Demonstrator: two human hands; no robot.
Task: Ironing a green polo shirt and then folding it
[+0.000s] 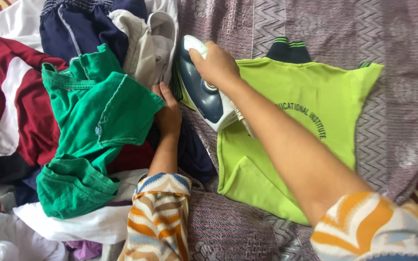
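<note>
Person's right hand (216,65) grips a dark blue iron (201,92) on a lime-green shirt (306,121) w/ fingers clenched, while left hand (168,116) rests flat, fingers released, beside a green garment (97,125).

Two bare forearms, patterned sleeves at elbows. Right hand (216,63) at 12 o'clock of frame, fingers curled in closed grip, knuckles up; forearm runs back toward 5 o'clock. Left hand (169,113) near centre, palm down, fingers flat, pointing 12 o'clock; forearm drops toward 6 o'clock.
</note>
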